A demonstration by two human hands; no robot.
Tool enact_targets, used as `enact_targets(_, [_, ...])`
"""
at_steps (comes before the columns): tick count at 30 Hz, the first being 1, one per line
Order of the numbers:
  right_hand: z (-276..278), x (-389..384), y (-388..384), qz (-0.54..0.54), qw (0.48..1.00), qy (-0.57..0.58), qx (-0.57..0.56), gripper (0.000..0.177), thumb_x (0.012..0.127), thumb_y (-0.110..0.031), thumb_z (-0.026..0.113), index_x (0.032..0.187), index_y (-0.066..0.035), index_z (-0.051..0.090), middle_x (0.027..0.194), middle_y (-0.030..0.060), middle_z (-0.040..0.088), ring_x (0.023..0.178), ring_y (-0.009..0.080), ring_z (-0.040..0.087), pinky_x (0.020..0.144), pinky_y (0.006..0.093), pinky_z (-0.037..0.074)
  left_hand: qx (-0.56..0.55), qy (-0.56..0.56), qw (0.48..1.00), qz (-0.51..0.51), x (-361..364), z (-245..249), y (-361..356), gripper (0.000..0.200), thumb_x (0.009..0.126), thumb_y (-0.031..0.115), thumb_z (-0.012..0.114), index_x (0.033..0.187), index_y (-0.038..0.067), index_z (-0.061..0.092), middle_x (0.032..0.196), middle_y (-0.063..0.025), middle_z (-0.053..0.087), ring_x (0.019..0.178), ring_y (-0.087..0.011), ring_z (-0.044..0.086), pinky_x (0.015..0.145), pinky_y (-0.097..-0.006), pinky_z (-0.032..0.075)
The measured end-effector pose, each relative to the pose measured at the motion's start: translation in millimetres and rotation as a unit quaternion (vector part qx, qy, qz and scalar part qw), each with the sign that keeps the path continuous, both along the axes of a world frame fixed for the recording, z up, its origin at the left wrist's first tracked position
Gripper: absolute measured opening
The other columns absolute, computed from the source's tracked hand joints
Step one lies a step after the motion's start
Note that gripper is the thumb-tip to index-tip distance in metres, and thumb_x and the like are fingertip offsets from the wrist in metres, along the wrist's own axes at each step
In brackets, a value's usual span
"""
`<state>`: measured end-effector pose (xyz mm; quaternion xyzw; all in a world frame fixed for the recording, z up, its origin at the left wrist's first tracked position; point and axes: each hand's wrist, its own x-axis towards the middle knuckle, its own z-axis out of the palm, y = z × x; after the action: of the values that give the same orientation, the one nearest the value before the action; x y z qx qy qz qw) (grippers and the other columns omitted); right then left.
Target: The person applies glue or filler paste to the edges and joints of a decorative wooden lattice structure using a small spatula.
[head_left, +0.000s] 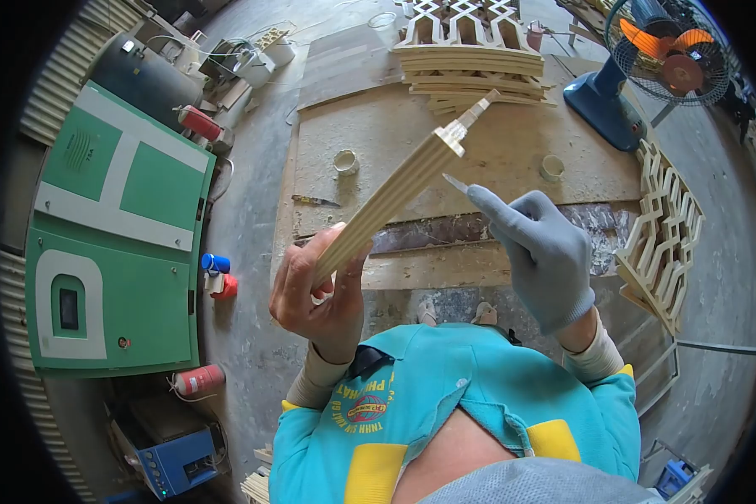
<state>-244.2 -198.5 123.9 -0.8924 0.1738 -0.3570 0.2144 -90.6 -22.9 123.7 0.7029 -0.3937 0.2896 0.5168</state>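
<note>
My bare left hand (319, 281) is closed around the lower end of a long pale wooden piece (395, 197). The piece slants up to the right, with grooves along its length and a stepped, narrower far end. My right hand (538, 252) wears a grey glove and pinches a small pointed blade (455, 183); its handle is hidden in the fingers. A small gap separates the blade tip from the wood. Below them is a worn work table (378, 139), where a thin knife-like tool (316, 201) lies left of the wooden piece.
Two small round pots (345, 162) (552, 168) stand on the table. Stacked wooden lattice panels (475, 63) sit at its far side, more lattice (662, 231) at the right. A blue fan (605, 105) with orange blades stands back right. A green machine cabinet (122, 244) is at left.
</note>
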Motion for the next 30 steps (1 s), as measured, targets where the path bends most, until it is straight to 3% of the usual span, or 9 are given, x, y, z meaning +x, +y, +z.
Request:
enact_targets(13, [-10.2,36.8,4.5,-0.025,0.998,0.027,-0.053,0.041,0.083,-0.003,0.063,0.119,-0.023,0.069,0.072,0.0049,0.057,0.056,0.0206,0.058,0.052,0.0332,0.047,0.005,0.016,1.0,0.019,-3.9,0.5,0.8,0.026,0.073,0.017,0.085,0.093,0.005,0.073,0.072,-0.0004,0.066,0.049,-0.002,0.035,0.04,-0.0204,0.021])
enact_targets(16, [-5.5,34.2,2.7,0.007,1.0,0.021,-0.012,0.041,0.084,-0.004,0.063,0.119,-0.023,0.069,0.072,0.0046,0.057,0.055,0.0207,0.058,0.052,0.033,0.047,0.014,0.052,0.998,0.025,-9.1,3.9,1.9,0.024,0.076,0.011,0.083,0.093,0.001,0.07,0.069,0.006,0.055,0.057,-0.0016,0.034,0.051,-0.0192,0.024])
enact_targets(19, [-5.7,38.2,-2.0,-0.002,1.0,0.001,-0.016,0.043,0.083,-0.003,0.063,0.12,-0.024,0.069,0.071,0.0046,0.056,0.055,0.0203,0.057,0.051,0.0329,0.046,-0.003,0.007,1.0,0.024,-2.1,-0.7,2.6,0.025,0.073,0.017,0.085,0.093,0.005,0.073,0.07,0.0006,0.064,0.049,-0.0019,0.035,0.041,-0.0203,0.021])
enact_targets(21, [-11.4,43.0,1.4,-0.029,0.998,0.005,-0.052,0.045,0.083,-0.001,0.062,0.12,-0.025,0.069,0.072,0.0048,0.056,0.056,0.02,0.057,0.052,0.0329,0.046,-0.008,0.021,0.999,0.025,-2.4,-1.0,3.8,0.025,0.073,0.017,0.085,0.093,0.005,0.073,0.071,0.0004,0.065,0.049,-0.002,0.035,0.041,-0.0203,0.021])
enact_targets(24, [-7.5,38.7,5.6,0.05,0.998,0.013,0.021,0.045,0.084,0.002,0.061,0.122,-0.02,0.068,0.07,0.0053,0.053,0.056,0.0154,0.057,0.051,0.0312,0.045,-0.022,0.038,0.998,0.033,0.0,-2.0,5.7,0.024,0.074,0.016,0.084,0.092,0.004,0.072,0.069,0.0014,0.062,0.05,-0.002,0.034,0.043,-0.0204,0.021])
enact_targets(26, [-11.5,36.1,-4.5,0.13,0.983,-0.002,0.128,0.043,0.083,0.0,0.061,0.121,-0.018,0.068,0.071,0.0065,0.054,0.057,0.0194,0.055,0.055,0.0307,0.046,-0.026,0.044,0.998,0.037,2.8,-4.2,10.9,0.024,0.075,0.015,0.084,0.092,0.004,0.072,0.068,0.0023,0.059,0.051,-0.0021,0.034,0.044,-0.0206,0.023])
enact_targets(27, [-13.2,34.2,-9.3,0.17,0.969,-0.011,0.18,0.042,0.083,0.0,0.062,0.12,-0.017,0.069,0.071,0.0071,0.055,0.057,0.0214,0.055,0.057,0.0304,0.047,-0.027,0.044,0.998,0.038,5.5,-5.5,14.1,0.023,0.075,0.015,0.083,0.092,0.004,0.071,0.067,0.0027,0.058,0.052,-0.0023,0.035,0.045,-0.0207,0.023])
enact_targets(30, [-5.4,24.2,-7.2,0.237,0.906,0.002,0.35,0.042,0.084,0.004,0.061,0.123,-0.011,0.067,0.071,0.0077,0.056,0.059,0.0135,0.051,0.059,0.0261,0.044,-0.025,0.051,0.997,0.045,10.6,-4.8,24.8,0.021,0.077,0.013,0.082,0.09,0.002,0.069,0.068,0.0033,0.054,0.056,-0.0026,0.036,0.05,-0.0203,0.027])
